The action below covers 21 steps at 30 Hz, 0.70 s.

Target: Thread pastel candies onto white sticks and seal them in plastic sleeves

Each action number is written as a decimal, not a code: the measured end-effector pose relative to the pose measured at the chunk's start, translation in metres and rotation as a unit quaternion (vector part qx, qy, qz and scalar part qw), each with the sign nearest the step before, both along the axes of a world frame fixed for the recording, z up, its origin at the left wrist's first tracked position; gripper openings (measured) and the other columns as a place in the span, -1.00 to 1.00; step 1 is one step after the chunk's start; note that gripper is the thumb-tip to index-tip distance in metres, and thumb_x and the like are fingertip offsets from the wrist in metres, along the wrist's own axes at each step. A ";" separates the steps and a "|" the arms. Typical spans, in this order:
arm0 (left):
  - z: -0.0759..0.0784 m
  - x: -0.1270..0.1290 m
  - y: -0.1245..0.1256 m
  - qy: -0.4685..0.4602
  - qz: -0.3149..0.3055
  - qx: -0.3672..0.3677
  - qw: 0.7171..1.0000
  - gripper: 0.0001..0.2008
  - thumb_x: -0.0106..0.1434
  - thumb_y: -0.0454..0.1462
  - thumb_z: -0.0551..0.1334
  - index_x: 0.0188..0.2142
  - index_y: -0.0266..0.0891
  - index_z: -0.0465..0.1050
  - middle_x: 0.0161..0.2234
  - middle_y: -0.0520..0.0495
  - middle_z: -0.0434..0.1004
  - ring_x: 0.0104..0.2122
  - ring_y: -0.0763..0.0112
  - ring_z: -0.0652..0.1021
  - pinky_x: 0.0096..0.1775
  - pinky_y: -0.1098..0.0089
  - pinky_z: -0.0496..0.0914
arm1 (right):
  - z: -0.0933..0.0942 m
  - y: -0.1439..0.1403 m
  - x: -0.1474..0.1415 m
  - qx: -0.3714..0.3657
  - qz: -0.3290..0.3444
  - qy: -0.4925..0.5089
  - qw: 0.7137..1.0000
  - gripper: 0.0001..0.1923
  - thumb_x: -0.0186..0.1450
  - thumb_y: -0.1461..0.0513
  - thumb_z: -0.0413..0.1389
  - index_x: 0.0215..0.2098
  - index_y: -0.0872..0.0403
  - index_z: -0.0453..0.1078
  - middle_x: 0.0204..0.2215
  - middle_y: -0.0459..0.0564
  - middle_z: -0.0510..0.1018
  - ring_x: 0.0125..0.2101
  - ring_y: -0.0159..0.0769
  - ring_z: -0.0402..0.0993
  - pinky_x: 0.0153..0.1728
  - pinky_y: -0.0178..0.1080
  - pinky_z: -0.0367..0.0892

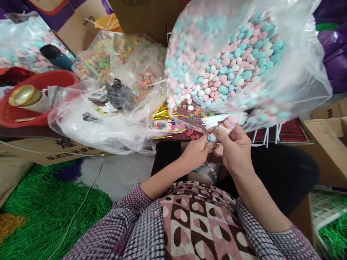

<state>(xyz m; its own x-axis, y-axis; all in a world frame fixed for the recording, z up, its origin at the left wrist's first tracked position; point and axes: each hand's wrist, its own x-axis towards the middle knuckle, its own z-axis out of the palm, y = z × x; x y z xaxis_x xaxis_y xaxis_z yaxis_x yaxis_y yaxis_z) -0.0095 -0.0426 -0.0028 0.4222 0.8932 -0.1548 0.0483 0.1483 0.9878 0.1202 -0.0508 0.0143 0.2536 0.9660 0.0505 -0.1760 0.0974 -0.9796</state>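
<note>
A small wrapped bundle [230, 122] of pink, white and pale blue pieces, which look like candies, is held over the table's front edge. My right hand [236, 148] grips its middle between thumb and fingers, with the pink end sticking out above. At the lower, bluish end, my left hand [197, 152] pinches it with closed fingertips. Just behind lie white sticks [214, 120], partly covered by the hands. Small ring-shaped candies [193, 135] are scattered on the dark red tabletop left of them, beside a printed label [162, 125] and gold twist ties [162, 112].
A big clear bag of pink, blue and white candies [230, 72] leans at the back. Left of it sits a bag of coloured rings [116, 54]. A red basin [35, 115] holds cups. Cardboard boxes [328, 141] stand right; green strands [48, 206] cover the floor left.
</note>
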 end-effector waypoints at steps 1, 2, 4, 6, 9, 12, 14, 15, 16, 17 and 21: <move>0.000 -0.002 0.000 -0.026 -0.023 -0.023 0.999 -0.64 0.21 0.04 0.23 -0.34 -0.21 0.30 -0.63 0.16 0.25 -0.62 0.55 0.31 -0.48 0.46 0.23 | 0.002 0.001 0.003 -0.012 0.018 -0.011 1.000 -0.75 0.16 0.12 0.31 -0.21 -0.03 0.45 -0.32 -0.10 0.62 -0.36 -0.34 0.53 -0.34 -0.30 0.47; 0.000 -0.004 0.000 -0.074 -0.072 -0.066 0.992 -0.59 0.19 0.09 0.22 -0.36 -0.21 0.29 -0.67 0.19 0.18 -0.67 0.56 0.27 -0.49 0.44 0.25 | 0.005 0.001 0.006 -0.026 0.051 -0.016 0.998 -0.72 0.15 0.12 0.31 -0.19 -0.02 0.45 -0.29 -0.08 0.62 -0.39 -0.34 0.52 -0.40 -0.31 0.46; 0.001 -0.008 0.000 -0.182 -0.195 -0.170 0.949 -0.51 0.12 0.17 0.24 -0.40 -0.21 0.27 -0.72 0.25 0.05 -0.73 0.59 0.17 -0.49 0.40 0.32 | 0.014 0.002 0.014 -0.045 0.140 -0.014 0.989 -0.64 0.11 0.11 0.34 -0.15 0.01 0.46 -0.22 -0.03 0.62 -0.40 -0.34 0.51 -0.47 -0.32 0.43; 0.003 -0.011 -0.001 -0.243 -0.268 -0.236 0.902 -0.47 0.04 0.20 0.28 -0.41 -0.21 0.27 -0.72 0.28 0.00 -0.75 0.61 0.14 -0.48 0.35 0.37 | 0.020 0.004 0.018 -0.061 0.209 -0.007 0.976 -0.60 0.07 0.10 0.36 -0.15 0.03 0.47 -0.23 0.00 0.62 -0.43 -0.32 0.50 -0.49 -0.30 0.42; 0.005 -0.013 -0.001 -0.209 -0.182 -0.195 0.941 -0.52 0.11 0.16 0.25 -0.40 -0.21 0.29 -0.71 0.24 0.07 -0.71 0.57 0.19 -0.47 0.39 0.33 | 0.017 0.010 0.008 -0.082 0.165 -0.007 0.983 -0.66 0.06 0.09 0.36 -0.26 0.04 0.47 -0.42 -0.07 0.60 -0.57 -0.37 0.43 -0.59 -0.31 0.36; 0.002 -0.018 0.003 -0.062 0.027 -0.034 0.997 -0.68 0.20 -0.02 0.25 -0.45 -0.21 0.31 -0.63 0.14 0.22 -0.61 0.54 0.27 -0.48 0.47 0.18 | 0.008 0.019 -0.011 -0.072 0.040 -0.045 0.996 -0.69 0.05 0.09 0.37 -0.31 0.03 0.47 -0.43 -0.10 0.59 -0.51 -0.36 0.45 -0.51 -0.30 0.39; -0.005 -0.027 0.007 0.002 0.098 0.026 0.995 -0.76 0.22 -0.12 0.26 -0.45 -0.21 0.36 -0.61 0.12 0.28 -0.59 0.54 0.29 -0.48 0.48 0.14 | 0.004 0.029 -0.019 -0.084 0.056 -0.088 0.991 -0.68 0.08 0.05 0.35 -0.28 0.02 0.48 -0.42 -0.08 0.59 -0.48 -0.33 0.46 -0.48 -0.29 0.39; -0.009 -0.033 0.009 -0.003 0.109 0.024 0.994 -0.78 0.23 -0.12 0.25 -0.44 -0.20 0.38 -0.63 0.13 0.27 -0.61 0.54 0.28 -0.48 0.48 0.15 | 0.002 0.036 -0.022 -0.091 0.094 -0.108 0.985 -0.68 0.12 0.01 0.31 -0.27 0.03 0.49 -0.43 -0.07 0.59 -0.50 -0.33 0.44 -0.51 -0.28 0.37; -0.012 -0.039 0.012 -0.030 0.116 0.007 0.993 -0.76 0.25 -0.10 0.23 -0.42 -0.20 0.39 -0.66 0.15 0.24 -0.64 0.54 0.27 -0.49 0.48 0.17 | 0.001 0.044 -0.023 -0.093 0.134 -0.130 0.978 -0.66 0.16 -0.04 0.26 -0.27 0.04 0.50 -0.43 -0.06 0.59 -0.52 -0.33 0.43 -0.53 -0.28 0.35; -0.015 -0.046 0.015 -0.076 0.128 -0.019 0.989 -0.73 0.26 -0.06 0.21 -0.41 -0.21 0.38 -0.70 0.18 0.20 -0.67 0.55 0.25 -0.49 0.47 0.21 | 0.000 0.053 -0.024 -0.088 0.164 -0.158 0.970 -0.64 0.22 -0.07 0.19 -0.28 0.04 0.51 -0.43 -0.04 0.59 -0.52 -0.32 0.42 -0.53 -0.28 0.34; -0.016 -0.070 0.025 -0.273 0.213 -0.115 0.931 -0.66 0.22 -0.01 0.27 -0.42 -0.22 0.30 -0.74 0.26 0.05 -0.74 0.62 0.15 -0.50 0.48 0.32 | -0.012 0.093 -0.031 -0.018 0.156 -0.406 0.900 -0.71 0.33 0.08 0.07 -0.24 0.07 0.55 -0.32 0.02 0.62 -0.29 -0.19 0.49 -0.27 -0.19 0.37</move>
<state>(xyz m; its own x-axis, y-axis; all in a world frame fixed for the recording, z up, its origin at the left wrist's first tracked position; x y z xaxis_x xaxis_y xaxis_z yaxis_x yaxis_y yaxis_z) -0.0798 -0.0172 -0.0184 0.1087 0.9671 -0.2300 -0.5631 0.2506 0.7875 0.0896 0.0418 0.0027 -0.1372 0.9885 0.0637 0.5854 0.1328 -0.7998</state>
